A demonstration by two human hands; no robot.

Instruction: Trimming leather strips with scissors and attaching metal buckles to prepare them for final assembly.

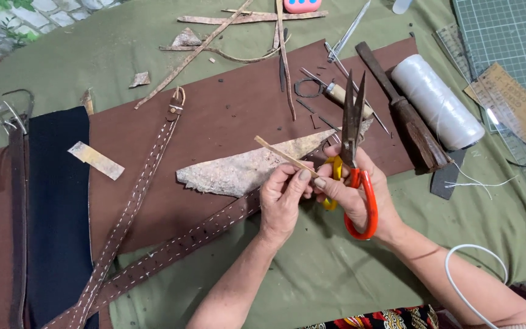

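Note:
My right hand (pixel 360 198) grips scissors (pixel 353 131) with red and yellow loop handles, blades shut and pointing up. My left hand (pixel 282 198) pinches a thin tan leather strip (pixel 281 154) that slants up to the left, its near end meeting the scissors hand. Just behind the hands lies a pale triangular leather scrap (pixel 245 170) on a large brown leather sheet (pixel 226 116). A stitched brown strap with punched holes (pixel 171 250) runs below the left hand.
A second stitched strap (pixel 135 201) crosses the sheet. A white thread spool (pixel 436 100), a wooden-handled tool (pixel 406 113), an awl (pixel 348 100) and needles sit at back right, next to a cutting mat (pixel 512 36) and ruler (pixel 518 113). Dark blue material (pixel 59 207) lies left.

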